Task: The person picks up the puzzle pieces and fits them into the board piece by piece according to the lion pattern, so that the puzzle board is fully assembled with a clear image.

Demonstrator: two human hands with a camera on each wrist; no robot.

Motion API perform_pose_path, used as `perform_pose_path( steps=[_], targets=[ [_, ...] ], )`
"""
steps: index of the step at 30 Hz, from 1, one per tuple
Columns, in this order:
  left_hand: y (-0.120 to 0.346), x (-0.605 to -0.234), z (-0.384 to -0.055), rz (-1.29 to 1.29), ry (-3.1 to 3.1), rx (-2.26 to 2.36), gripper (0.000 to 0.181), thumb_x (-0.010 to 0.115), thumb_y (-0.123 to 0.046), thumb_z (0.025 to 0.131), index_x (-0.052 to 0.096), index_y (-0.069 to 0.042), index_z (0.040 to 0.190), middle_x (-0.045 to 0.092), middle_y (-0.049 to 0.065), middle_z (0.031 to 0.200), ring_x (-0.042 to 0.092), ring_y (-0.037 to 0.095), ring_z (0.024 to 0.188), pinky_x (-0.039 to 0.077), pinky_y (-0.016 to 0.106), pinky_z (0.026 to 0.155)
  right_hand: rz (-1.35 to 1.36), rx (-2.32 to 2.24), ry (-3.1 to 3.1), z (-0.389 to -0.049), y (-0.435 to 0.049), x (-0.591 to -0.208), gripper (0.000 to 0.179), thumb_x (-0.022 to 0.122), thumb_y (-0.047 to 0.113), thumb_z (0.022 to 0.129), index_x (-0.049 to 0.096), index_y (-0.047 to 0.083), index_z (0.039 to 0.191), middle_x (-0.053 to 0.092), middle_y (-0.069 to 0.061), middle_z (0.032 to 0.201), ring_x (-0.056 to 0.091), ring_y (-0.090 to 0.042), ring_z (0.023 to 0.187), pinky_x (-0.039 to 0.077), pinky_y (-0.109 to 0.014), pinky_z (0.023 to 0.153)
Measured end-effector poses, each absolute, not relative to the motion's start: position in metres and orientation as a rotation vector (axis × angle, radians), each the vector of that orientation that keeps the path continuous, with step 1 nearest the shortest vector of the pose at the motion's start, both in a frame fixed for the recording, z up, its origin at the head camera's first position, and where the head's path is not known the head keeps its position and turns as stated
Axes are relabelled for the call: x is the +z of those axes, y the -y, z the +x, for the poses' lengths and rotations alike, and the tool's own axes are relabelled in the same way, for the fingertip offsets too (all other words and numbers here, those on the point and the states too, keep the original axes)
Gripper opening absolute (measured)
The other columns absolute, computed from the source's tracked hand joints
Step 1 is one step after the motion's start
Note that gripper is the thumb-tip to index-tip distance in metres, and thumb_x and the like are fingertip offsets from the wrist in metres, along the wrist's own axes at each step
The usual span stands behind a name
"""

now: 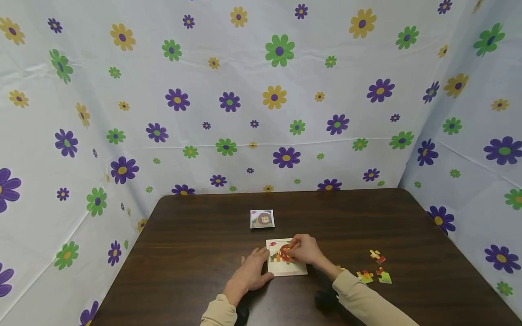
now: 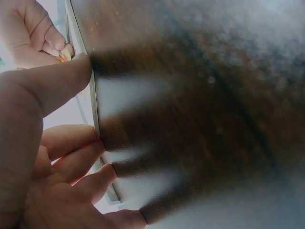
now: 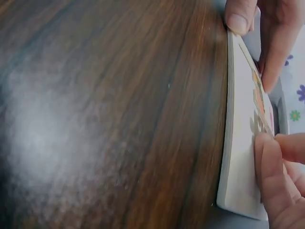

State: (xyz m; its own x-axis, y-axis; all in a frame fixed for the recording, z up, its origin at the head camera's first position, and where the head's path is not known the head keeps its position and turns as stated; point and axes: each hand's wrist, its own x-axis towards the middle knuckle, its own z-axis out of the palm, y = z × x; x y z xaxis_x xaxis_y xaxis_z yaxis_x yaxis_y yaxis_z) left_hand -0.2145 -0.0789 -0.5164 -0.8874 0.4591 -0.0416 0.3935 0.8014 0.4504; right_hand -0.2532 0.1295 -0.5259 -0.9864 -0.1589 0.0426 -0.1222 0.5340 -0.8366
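A square, pale wooden puzzle board (image 1: 287, 270) lies on the table, its upper part filled with orange, red and green pieces and its lower strip bare wood. My left hand (image 1: 253, 270) rests along the board's left side, fingers spread and fairly straight, with the thumb at the near left corner. Over the assembled pieces, my right hand (image 1: 307, 250) pinches a puzzle piece (image 2: 64, 55) between thumb and fingertips. Its yellow and red edge shows in the left wrist view; the fingers hide most of it. In the right wrist view those fingertips are right at the board's surface.
Several loose puzzle pieces (image 1: 384, 275) lie on the dark wooden table (image 1: 195, 244) to the right, one partly hidden by my right sleeve. Behind the board lies a small picture card (image 1: 263, 219) with a lion. Flower-patterned cloth (image 1: 253, 81) hangs around the table.
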Motion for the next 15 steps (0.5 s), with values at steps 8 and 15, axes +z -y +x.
perform_pose_path(
  steps=[8, 15],
  targets=[
    [0.079, -0.515, -0.214, 0.669, -2.831, 0.663, 0.063, 0.074, -0.030, 0.082, 0.053, -0.002, 0.134, 0.049, 0.016, 0.140, 0.040, 0.041, 0.131, 0.032, 0.072, 0.092, -0.168, -1.283, -2.879, -0.250, -0.119, -0.519, 0.017, 0.079, 0.007, 0.068, 0.062, 0.007, 0.065, 0.055, 0.004, 0.056, 0.047, -0.008, 0.049, 0.036, -0.021, 0.044],
    [0.080, -0.516, -0.215, 0.676, -2.836, 0.655, 0.063, 0.074, -0.030, 0.082, 0.053, -0.002, 0.134, 0.049, 0.016, 0.140, 0.040, 0.041, 0.131, 0.032, 0.072, 0.092, -0.143, -1.149, -2.905, -0.250, -0.114, -0.511, 0.022, 0.078, 0.006, 0.068, 0.057, 0.008, 0.062, 0.053, 0.001, 0.060, 0.045, -0.011, 0.050, 0.031, -0.020, 0.043]
  ],
)
